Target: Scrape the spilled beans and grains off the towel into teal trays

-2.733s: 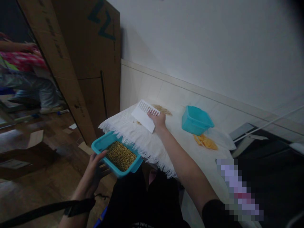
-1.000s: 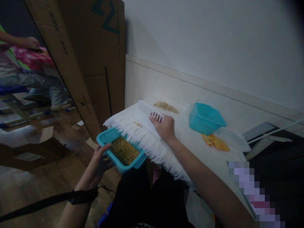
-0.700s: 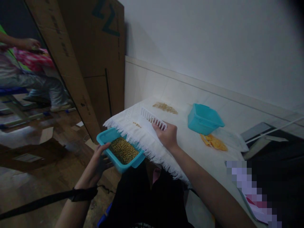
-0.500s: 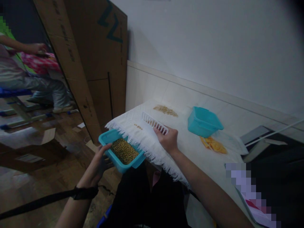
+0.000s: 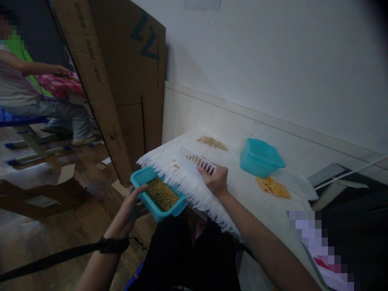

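My left hand (image 5: 129,210) grips the near-left rim of a turquoise plastic tub (image 5: 143,176) full of small yellow-brown beans (image 5: 162,194), held just below the fringed edge of a white cloth (image 5: 209,194). My right hand (image 5: 216,180) is closed on a white slotted plastic scraper (image 5: 194,161) that stands on the cloth close to its edge, above the tub. A few loose beans (image 5: 176,165) lie on the cloth beside the scraper.
Farther back on the cloth lie a small heap of beans (image 5: 212,142), a second turquoise tub (image 5: 260,157) and an orange wrapper (image 5: 274,188). Tall cardboard boxes (image 5: 118,81) stand to the left. Another person sits at the far left (image 5: 27,97). A wall runs behind.
My right hand has dragged the scraper over the cloth toward its fringed edge and the tub. My left hand has kept the tub under that edge.
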Motion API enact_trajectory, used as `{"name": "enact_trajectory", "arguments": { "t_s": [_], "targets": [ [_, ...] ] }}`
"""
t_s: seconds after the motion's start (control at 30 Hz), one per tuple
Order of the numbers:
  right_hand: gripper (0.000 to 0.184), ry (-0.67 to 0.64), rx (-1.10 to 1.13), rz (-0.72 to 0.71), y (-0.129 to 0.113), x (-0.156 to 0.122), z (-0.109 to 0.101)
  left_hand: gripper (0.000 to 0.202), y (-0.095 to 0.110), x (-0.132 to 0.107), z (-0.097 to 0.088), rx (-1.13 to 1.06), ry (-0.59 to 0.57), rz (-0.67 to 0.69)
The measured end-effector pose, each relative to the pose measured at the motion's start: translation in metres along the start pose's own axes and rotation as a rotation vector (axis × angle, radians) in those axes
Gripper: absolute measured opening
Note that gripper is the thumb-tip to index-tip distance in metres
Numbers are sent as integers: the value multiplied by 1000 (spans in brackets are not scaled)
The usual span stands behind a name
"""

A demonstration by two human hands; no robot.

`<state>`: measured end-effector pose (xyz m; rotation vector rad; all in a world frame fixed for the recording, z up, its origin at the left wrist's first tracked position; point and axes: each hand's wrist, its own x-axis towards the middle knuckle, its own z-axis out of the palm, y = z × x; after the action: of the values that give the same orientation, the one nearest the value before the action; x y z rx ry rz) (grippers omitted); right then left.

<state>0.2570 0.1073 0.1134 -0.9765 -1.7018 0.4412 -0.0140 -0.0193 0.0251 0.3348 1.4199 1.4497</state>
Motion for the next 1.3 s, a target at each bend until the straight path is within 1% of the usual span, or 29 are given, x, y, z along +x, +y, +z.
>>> {"name": "enact_trajectory", "arguments": {
  "t_s": [0.17, 0.37, 0.47, 0.57, 0.63, 0.8, 0.9, 0.97, 1.03, 1.1, 1.13, 1.2, 1.23, 1.3],
  "targets": [
    [37, -6, 35, 11, -4, -4, 2, 75, 2, -1, -2, 12, 3, -7],
    [39, -53, 128, 85, -3, -5, 3, 71, 3, -2, -5, -6, -30, -19],
    [38, -17, 144, 138, 0, 1, 3, 66, 6, -5, -3, -9, -32, -22],
    [35, 42, 74, 187, 6, 10, 6, 64, 9, -8, 0, -8, -17, -26],
    [33, 46, 32, 211, 11, 15, 11, 65, 10, -9, 1, -10, -5, -21],
    [33, -78, 15, 195, 16, 26, 19, 69, 9, -9, 0, -7, -9, -19],
    [38, -154, 22, 167, 12, 29, 16, 59, 7, -8, -3, 7, -46, 1],
    [40, -216, 63, 126, 7, 29, 13, 54, 8, -8, -6, 15, -62, 18],
    [39, -291, 139, 97, 2, 27, 10, 53, 9, -6, -8, 24, -55, 14],
    [39, -353, 215, 113, -1, 26, 7, 55, 11, -3, -9, 32, -42, 10],
    [41, -361, 241, 137, -1, 27, 6, 56, 12, -1, -9, 38, -38, 8],
    [44, -301, 274, 188, 4, 30, 3, 57, 13, 1, -10, 46, -29, 4],
    [46, -233, 284, 209, 9, 33, 1, 58, 14, 3, -10, 46, -24, 2],
    [49, -50, 278, 237, 19, 41, -4, 60, 14, 5, -11, 42, -17, -5]
  ]
}}
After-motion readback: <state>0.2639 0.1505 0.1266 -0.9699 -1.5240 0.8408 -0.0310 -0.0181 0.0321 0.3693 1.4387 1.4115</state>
